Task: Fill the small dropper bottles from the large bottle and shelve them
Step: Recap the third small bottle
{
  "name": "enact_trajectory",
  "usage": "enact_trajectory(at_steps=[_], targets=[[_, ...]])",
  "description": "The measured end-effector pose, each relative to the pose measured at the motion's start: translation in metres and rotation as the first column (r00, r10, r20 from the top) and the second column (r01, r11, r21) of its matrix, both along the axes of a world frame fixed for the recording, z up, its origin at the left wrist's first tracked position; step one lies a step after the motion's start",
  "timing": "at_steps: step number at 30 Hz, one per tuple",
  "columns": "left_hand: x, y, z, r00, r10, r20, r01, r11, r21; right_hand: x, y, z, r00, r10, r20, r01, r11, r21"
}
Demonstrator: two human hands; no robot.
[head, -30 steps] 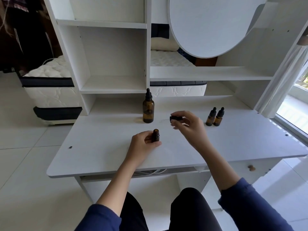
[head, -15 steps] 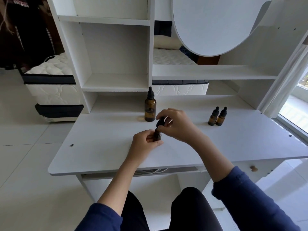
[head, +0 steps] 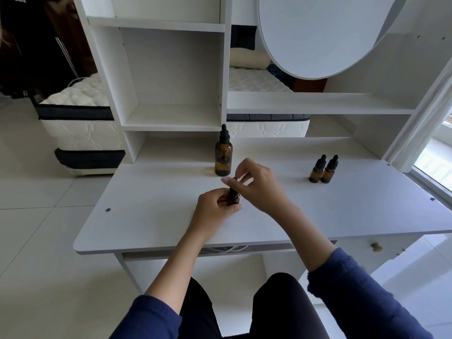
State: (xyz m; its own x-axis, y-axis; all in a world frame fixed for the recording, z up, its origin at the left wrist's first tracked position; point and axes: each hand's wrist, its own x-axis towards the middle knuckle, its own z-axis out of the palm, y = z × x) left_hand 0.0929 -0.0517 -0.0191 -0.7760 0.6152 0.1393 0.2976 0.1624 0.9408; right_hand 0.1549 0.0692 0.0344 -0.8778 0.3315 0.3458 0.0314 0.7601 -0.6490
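Person is sitting at the white desk (head: 151, 216), both hands working mid-desk. L hand (head: 215, 206) is gripping a small amber dropper bottle (head: 234, 197) upright, fingers + thumb curling round its body; base is low at the desk, can't tell if it's touching. R hand (head: 259, 184) is reaching over it, thumb + index pinching the black dropper cap (head: 235, 179) on top of that bottle, other fingers fanning out loose. Can't tell if the cap is fully seated. Large amber bottle (head: 223, 157) is standing capped just behind the hands, below the open shelf cubby (head: 171, 118). Two more small bottles (head: 316, 170) (head: 329, 170) are standing capped, side by side, well off to the R on the desk. Mattress (head: 80, 128) is lying on the floor behind the shelf unit.
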Motion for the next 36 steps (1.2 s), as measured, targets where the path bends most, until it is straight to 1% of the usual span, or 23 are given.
enact_trajectory(at_steps=[2,3,5,6,9,14,19,24,31,33,36], targets=[[0.0,0.0,0.0,1.0,-0.001,0.021,0.001,1.0,0.012,0.004,-0.003,-0.001,0.993,0.071,-0.089,-0.085,0.983,-0.163],[0.0,0.0,0.0,1.0,-0.002,0.027,0.002,1.0,0.017,0.007,-0.005,-0.003,0.989,0.101,-0.108,-0.121,0.972,-0.199],[0.0,0.0,0.0,0.999,-0.002,0.037,0.001,1.0,0.024,0.009,-0.007,-0.008,0.986,0.124,-0.111,-0.144,0.97,-0.197],[0.0,0.0,-0.001,0.999,-0.002,0.042,0.001,1.0,0.026,0.01,-0.008,-0.011,0.987,0.11,-0.12,-0.132,0.972,-0.195],[0.0,0.001,-0.001,0.999,-0.003,0.044,0.002,1.0,0.023,0.007,-0.009,-0.014,0.989,0.009,-0.148,-0.043,0.972,-0.23],[0.003,-0.001,0.002,1.0,-0.01,0.017,0.01,1.0,0.012,-0.002,-0.012,-0.016,0.984,-0.107,-0.141,0.08,0.979,-0.187],[0.005,-0.001,0.005,1.0,0.007,-0.015,-0.007,1.0,0.005,0.007,-0.025,-0.027,0.984,-0.094,-0.151,0.057,0.97,-0.235],[0.004,0.0,0.003,0.999,0.003,0.036,-0.005,0.999,0.047,0.016,-0.035,-0.038,0.957,-0.186,-0.222,0.117,0.95,-0.29],[0.002,0.002,0.0,0.999,0.002,0.05,-0.004,0.999,0.042,0.028,-0.028,-0.039,0.92,-0.26,-0.292,0.174,0.942,-0.287],[0.001,0.001,0.0,0.999,0.0,0.05,-0.002,0.999,0.033,0.026,-0.025,-0.035,0.921,-0.245,-0.301,0.148,0.938,-0.313],[0.002,0.001,0.0,0.998,-0.008,0.065,0.005,0.999,0.048,0.02,-0.025,-0.029,0.955,-0.159,-0.249,0.061,0.931,-0.36]])
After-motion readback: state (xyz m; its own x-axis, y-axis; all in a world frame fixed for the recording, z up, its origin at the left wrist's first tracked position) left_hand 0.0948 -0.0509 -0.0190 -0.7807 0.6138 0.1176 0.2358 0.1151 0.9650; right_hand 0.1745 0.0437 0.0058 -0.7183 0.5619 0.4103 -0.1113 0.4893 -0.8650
